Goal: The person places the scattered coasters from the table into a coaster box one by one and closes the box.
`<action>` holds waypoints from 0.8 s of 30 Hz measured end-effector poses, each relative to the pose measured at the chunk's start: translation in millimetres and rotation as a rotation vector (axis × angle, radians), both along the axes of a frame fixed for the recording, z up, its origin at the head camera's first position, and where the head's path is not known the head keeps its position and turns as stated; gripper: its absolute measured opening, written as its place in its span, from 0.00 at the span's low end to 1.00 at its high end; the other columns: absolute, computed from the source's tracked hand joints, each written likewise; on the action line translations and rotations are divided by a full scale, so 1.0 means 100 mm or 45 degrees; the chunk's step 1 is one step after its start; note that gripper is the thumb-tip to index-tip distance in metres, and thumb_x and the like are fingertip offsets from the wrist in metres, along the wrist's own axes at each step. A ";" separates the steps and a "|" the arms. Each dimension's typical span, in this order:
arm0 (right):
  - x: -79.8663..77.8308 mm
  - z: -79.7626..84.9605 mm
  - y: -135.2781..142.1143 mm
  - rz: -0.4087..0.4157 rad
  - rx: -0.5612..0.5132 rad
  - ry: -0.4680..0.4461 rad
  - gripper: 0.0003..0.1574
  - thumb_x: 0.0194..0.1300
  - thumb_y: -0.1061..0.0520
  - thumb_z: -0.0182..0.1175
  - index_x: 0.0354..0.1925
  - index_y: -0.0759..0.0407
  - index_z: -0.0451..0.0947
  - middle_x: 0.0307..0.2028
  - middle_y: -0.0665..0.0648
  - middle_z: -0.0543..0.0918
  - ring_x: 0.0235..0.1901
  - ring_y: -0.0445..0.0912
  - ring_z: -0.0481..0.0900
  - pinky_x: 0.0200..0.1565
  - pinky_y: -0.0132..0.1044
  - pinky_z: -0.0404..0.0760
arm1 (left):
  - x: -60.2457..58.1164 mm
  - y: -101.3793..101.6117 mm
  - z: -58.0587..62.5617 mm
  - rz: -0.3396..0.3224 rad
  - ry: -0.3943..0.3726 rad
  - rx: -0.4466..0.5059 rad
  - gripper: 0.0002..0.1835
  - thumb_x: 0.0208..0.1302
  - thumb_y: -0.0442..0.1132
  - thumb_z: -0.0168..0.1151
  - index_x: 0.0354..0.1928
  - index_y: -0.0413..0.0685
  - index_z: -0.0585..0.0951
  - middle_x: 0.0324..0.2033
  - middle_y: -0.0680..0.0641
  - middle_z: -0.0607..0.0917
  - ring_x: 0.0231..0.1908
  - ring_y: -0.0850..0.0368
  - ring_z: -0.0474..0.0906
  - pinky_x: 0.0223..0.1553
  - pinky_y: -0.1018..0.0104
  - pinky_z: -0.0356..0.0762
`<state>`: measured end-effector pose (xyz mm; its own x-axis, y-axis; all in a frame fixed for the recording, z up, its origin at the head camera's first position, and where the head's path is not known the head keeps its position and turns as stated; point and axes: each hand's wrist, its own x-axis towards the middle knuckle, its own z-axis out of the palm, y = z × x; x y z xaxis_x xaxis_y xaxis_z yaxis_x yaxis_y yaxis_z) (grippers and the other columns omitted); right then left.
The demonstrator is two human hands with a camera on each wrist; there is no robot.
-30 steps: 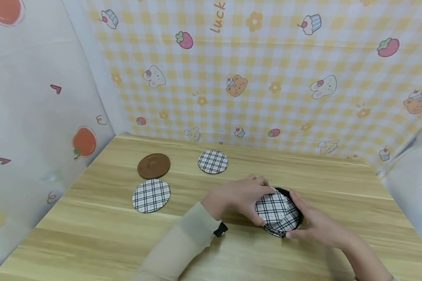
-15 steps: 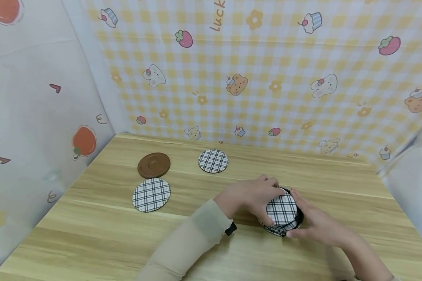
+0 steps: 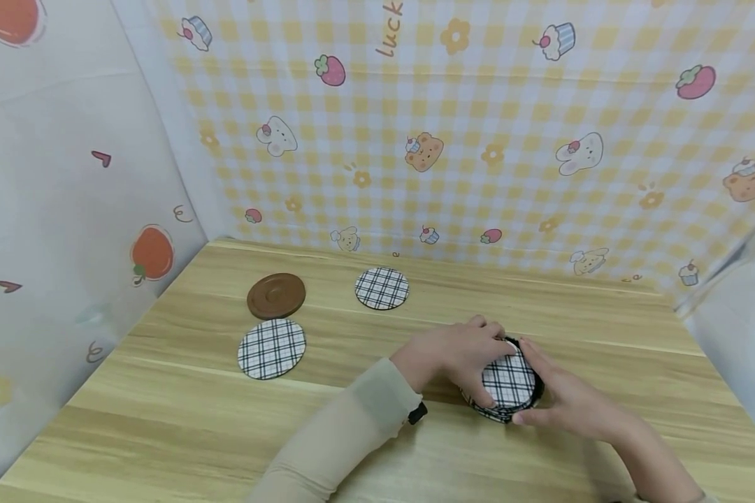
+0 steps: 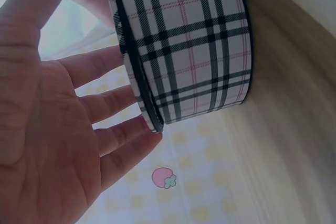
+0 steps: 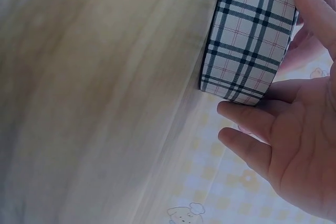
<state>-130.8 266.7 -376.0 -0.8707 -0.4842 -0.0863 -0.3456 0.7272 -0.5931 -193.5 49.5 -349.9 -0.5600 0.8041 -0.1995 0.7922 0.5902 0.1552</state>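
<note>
At the right of the table stands a round plaid holder (image 4: 194, 45), its upright side wall white with black and red lines. My right hand (image 3: 569, 405) grips this holder from the right, thumb at the front and fingers behind; the right wrist view shows fingertips against the wall (image 5: 249, 40). My left hand (image 3: 456, 356) holds a round plaid coaster (image 3: 509, 378) by its edge, thumb in front and fingers at the back. The coaster lies over the holder's mouth and covers most of it, so what is inside is hidden. Black edging shows at the right rim.
Farther left, a brown round disc (image 3: 276, 296) with a ringed centre lies behind a plaid coaster (image 3: 272, 349). Another plaid coaster (image 3: 382, 288) lies toward the back. A yellow checked sheet (image 3: 465, 188) hangs behind the wooden table (image 3: 163, 419).
My left hand has moved right and brought the coaster from the holder's left side to over its mouth. The right hand and the holder stay in place.
</note>
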 end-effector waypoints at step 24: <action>0.01 -0.03 0.01 -0.010 -0.028 0.012 0.74 0.52 0.34 0.70 0.78 0.66 0.41 0.76 0.73 0.46 0.72 0.73 0.50 0.66 0.20 0.44 | -0.12 -0.13 -0.13 -0.013 -0.075 0.126 0.47 0.56 0.63 0.70 0.75 0.59 0.63 0.74 0.54 0.62 0.72 0.56 0.58 0.70 0.65 0.64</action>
<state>-129.9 267.9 -379.0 -0.8751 -0.4794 -0.0670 -0.3460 0.7164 -0.6059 -205.8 36.9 -363.2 -0.5414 0.8271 -0.1511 0.7859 0.5616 0.2588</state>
